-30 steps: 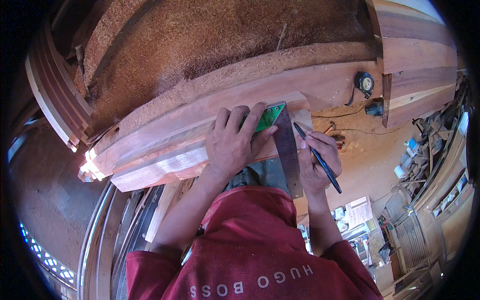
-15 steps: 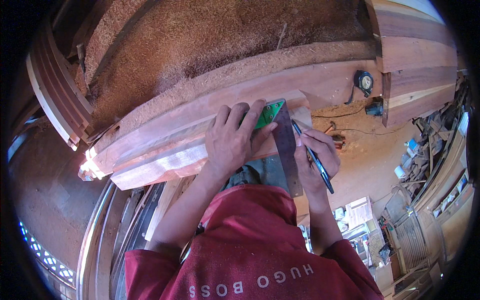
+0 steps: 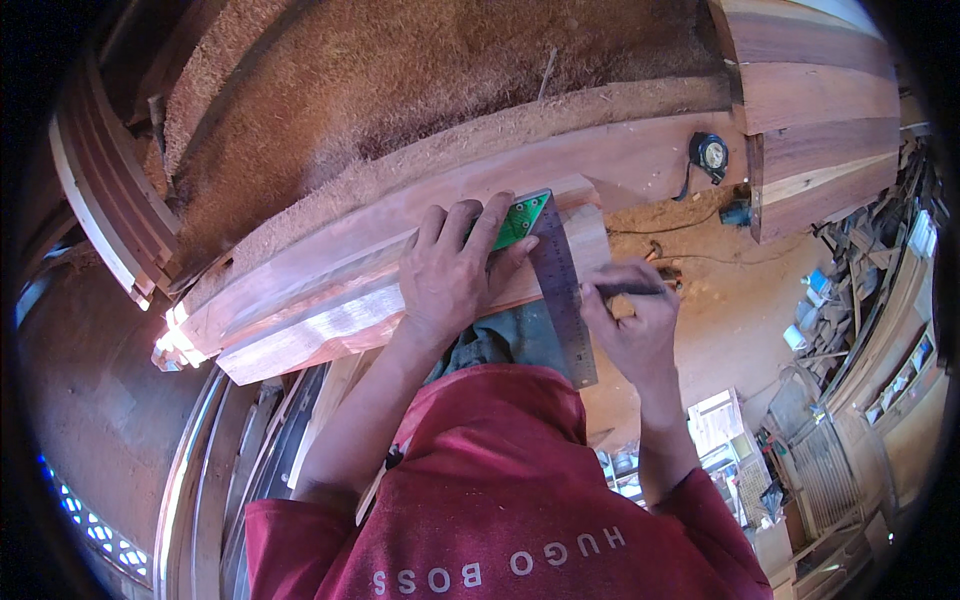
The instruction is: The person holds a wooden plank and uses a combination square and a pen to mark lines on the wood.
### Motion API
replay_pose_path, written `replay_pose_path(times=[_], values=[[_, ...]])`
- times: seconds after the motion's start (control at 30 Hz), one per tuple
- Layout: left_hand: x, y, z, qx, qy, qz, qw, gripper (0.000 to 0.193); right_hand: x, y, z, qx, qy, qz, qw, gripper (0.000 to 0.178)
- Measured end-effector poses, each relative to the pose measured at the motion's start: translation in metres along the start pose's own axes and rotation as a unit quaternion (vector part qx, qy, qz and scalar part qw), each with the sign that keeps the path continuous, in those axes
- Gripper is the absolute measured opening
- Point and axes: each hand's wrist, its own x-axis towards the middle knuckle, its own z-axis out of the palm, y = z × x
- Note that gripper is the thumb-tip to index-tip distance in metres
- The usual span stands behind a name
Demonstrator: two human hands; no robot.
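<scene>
My left hand (image 3: 445,265) grips the green handle of a try square (image 3: 562,290), thumb and fingers closed about it. The handle lies on a reddish wooden beam (image 3: 330,310), while the dark steel blade reaches across the beam and past its near edge toward me. Just right of the blade, my right hand (image 3: 635,320) is closed in a pinch on a pen. Little of the pen shows now, because the fingers cover it and are slightly blurred.
Beside the beam on its far side runs a longer board (image 3: 625,150) bearing a black tape measure (image 3: 709,155). Sawdust (image 3: 440,70) covers the area beyond. Stacked planks (image 3: 825,110) stand at far right, curved boards (image 3: 105,190) at left. Wood scraps (image 3: 870,250) lie along the right.
My right hand has turned and the pen, plainly visible before, is now mostly hidden in the fingers. The left hand keeps the try square on the beam. The whole view has shifted slightly.
</scene>
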Motion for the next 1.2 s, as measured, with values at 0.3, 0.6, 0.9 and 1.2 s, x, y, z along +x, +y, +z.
replay_pose_path(times=[0.3,0.6,0.9,1.2], values=[[0.000,0.000,-0.003,-0.045,0.015,-0.008,0.999,0.048,0.079,-0.017,0.000,0.113,0.121,-0.093,0.982,0.011],[-0.042,-0.003,-0.078,-0.451,0.317,-0.274,0.788,0.034,0.047,-0.078,0.014,0.155,-0.017,-0.061,0.986,0.022],[-0.161,-0.049,-0.100,-0.113,0.313,-0.218,0.917,0.080,0.054,-0.175,0.176,0.143,-0.458,-0.074,0.874,0.029],[-0.229,-0.140,-0.122,0.008,0.342,-0.438,0.831,0.073,0.088,-0.204,0.384,-0.035,-0.645,-0.140,0.750,0.030]])
